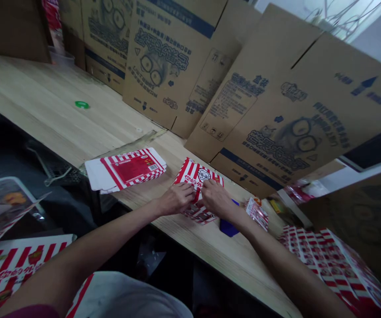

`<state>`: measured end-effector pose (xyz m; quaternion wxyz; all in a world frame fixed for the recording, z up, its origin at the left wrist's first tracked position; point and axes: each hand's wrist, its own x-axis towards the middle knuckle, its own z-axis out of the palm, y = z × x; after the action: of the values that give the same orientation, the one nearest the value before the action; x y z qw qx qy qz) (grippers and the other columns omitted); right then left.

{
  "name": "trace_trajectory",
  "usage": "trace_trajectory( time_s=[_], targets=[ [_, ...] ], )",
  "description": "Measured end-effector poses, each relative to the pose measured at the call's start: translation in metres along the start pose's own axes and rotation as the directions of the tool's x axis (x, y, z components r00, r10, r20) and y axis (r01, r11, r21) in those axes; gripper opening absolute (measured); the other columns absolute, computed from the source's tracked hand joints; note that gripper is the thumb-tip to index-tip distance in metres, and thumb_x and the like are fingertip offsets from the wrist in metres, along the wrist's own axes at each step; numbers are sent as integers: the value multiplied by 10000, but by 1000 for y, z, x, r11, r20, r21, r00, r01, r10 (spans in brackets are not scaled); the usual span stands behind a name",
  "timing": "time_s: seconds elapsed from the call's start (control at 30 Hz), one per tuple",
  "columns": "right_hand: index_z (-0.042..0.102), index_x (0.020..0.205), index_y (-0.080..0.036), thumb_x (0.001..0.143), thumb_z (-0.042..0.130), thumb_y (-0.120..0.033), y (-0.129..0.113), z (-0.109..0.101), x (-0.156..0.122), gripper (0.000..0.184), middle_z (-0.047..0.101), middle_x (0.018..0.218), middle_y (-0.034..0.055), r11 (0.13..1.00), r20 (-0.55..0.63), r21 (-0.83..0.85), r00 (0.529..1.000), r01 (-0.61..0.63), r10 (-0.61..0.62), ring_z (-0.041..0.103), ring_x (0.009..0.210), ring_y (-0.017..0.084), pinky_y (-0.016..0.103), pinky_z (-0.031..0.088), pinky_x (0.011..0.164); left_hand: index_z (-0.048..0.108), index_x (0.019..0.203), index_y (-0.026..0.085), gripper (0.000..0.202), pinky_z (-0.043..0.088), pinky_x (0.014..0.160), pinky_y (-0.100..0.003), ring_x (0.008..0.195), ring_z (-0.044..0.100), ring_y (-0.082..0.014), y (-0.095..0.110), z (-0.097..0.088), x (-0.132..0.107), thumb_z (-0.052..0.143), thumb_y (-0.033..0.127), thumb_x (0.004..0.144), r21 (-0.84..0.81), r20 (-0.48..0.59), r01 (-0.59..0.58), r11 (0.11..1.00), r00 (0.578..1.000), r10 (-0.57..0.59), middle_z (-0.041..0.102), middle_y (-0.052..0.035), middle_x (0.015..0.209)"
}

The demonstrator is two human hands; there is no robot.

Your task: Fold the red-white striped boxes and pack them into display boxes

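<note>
Striped carton [195,178], gripped by left hand [178,197] and right hand [214,197] with fingers curled well in; apparently at closing-up, calling for even pressure.

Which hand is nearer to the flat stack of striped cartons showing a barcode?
Left. The left hand is just right of the flat stack, with bare table between; the right hand is farther off, beyond the left one.
</note>
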<state>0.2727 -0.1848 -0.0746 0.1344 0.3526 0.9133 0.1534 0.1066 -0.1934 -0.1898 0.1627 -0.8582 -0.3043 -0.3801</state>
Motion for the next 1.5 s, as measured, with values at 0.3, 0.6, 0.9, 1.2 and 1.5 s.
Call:
trace_trajectory(
  time_s=[0.3, 0.6, 0.9, 1.2, 1.5],
  targets=[
    [659, 842, -126, 807, 640, -210, 0, 4, -3, 93, 601, 976, 135, 994, -5, 80, 997, -73, 73, 527, 951, 279, 365, 434, 788, 621, 805, 128, 225, 435, 758, -375, 849, 566, -222, 12, 13, 7, 521, 289, 927, 93, 9, 85, 992, 996, -86, 634, -75, 834],
    [415, 1300, -158, 787, 657, -223, 2, 37, -51, 571, 543, 1184, 148, 882, -350, 467, 902, -67, 254, 511, 1105, 314, 462, 467, 904, 607, 785, 130, 315, 422, 769, -371, 832, 553, -215, 12, 12, 8, 492, 380, 939, 60, -33, 81, 995, 996, -79, 629, -82, 826],
    [528, 1157, -222, 797, 691, -289, -19, 62, -55, 401, 531, 1203, 126, 801, -508, 598, 782, 17, 362, 528, 1129, 276, 447, 463, 937, 611, 810, 127, 319, 423, 775, -379, 863, 550, -230, 12, 13, 7, 507, 405, 927, 63, 4, 96, 993, 995, -97, 629, -80, 839],
    [589, 787, -207, 862, 571, -189, -14, 61, -33, 79, 589, 1068, 85, 714, -506, 697, 745, 56, 435, 586, 991, 222, 385, 460, 850, 612, 825, 133, 282, 434, 789, -379, 895, 554, -234, 12, 12, 7, 512, 377, 927, 70, 16, 101, 992, 995, -102, 633, -94, 880],
    [585, 675, -189, 765, 621, -218, 1, 74, -12, 101, 577, 1001, 80, 544, -324, 839, 783, -21, 530, 569, 969, 224, 377, 457, 848, 614, 873, 131, 274, 445, 819, -384, 936, 558, -239, 11, 15, 4, 541, 393, 910, 63, 13, 109, 992, 994, -110, 642, -103, 932]
  ],
)
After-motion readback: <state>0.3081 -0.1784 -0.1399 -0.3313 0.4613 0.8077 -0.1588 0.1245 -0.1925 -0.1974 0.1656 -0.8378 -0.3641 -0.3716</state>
